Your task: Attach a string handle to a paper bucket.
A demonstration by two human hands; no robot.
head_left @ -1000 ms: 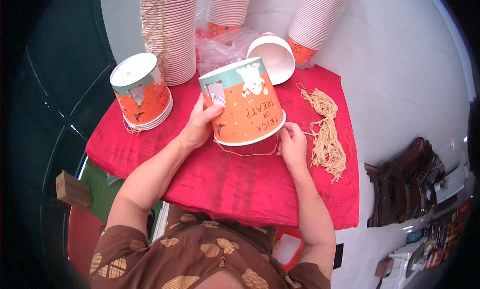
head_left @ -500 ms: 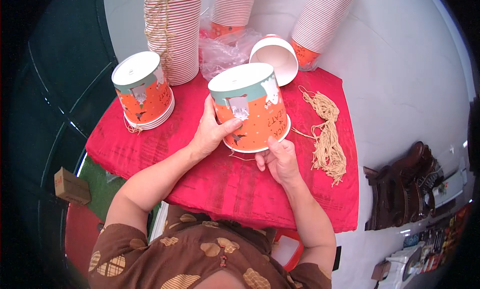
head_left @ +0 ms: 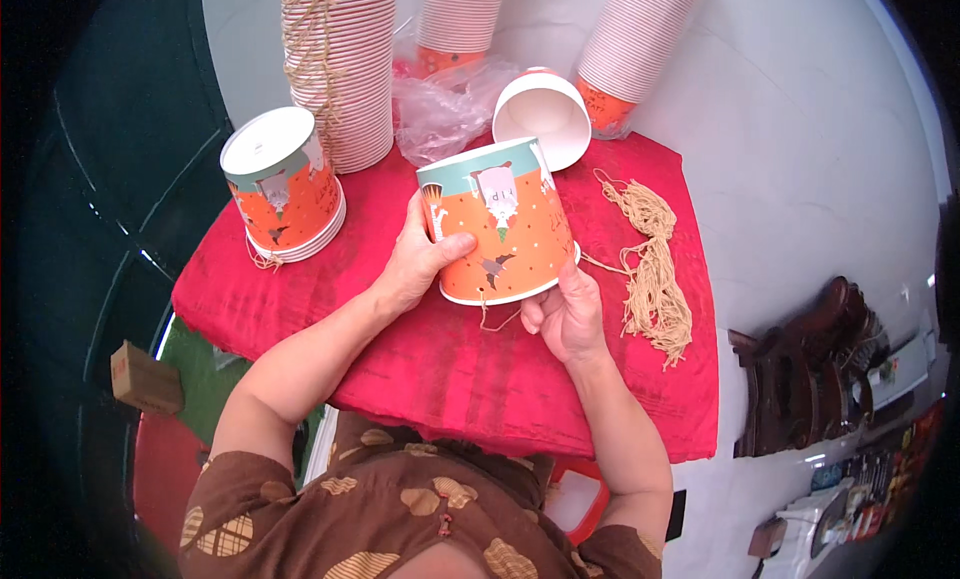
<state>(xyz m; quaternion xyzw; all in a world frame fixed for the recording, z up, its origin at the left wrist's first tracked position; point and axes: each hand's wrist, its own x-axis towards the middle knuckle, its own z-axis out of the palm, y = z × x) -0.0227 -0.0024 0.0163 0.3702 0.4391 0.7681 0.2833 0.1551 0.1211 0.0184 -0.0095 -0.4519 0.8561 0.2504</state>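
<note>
An orange and teal paper bucket (head_left: 505, 224) is upside down between my hands, above the red cloth. My left hand (head_left: 418, 257) grips its left side, thumb lying on the printed wall. At the lower right rim, my right hand (head_left: 568, 314) has its thumb on the bucket's outside and its fingers curled under the rim. A thin tan string (head_left: 484, 317) hangs in a loop from the front of the rim. More string leads from the bucket's right side toward a bundle of tan cords (head_left: 655, 269) lying on the cloth.
Upside-down nested buckets (head_left: 285, 194) stand at the left. Behind them rises a tall stack of buckets (head_left: 345, 89) with cords draped over it. One white-lined bucket (head_left: 545, 124) lies on its side near a crumpled plastic bag (head_left: 450, 109). Another stack (head_left: 640, 44) leans at the back right.
Between my hands the bucket has turned, bringing a different part of its print and the string loop round to the front. My right hand has shifted slightly along the rim.
</note>
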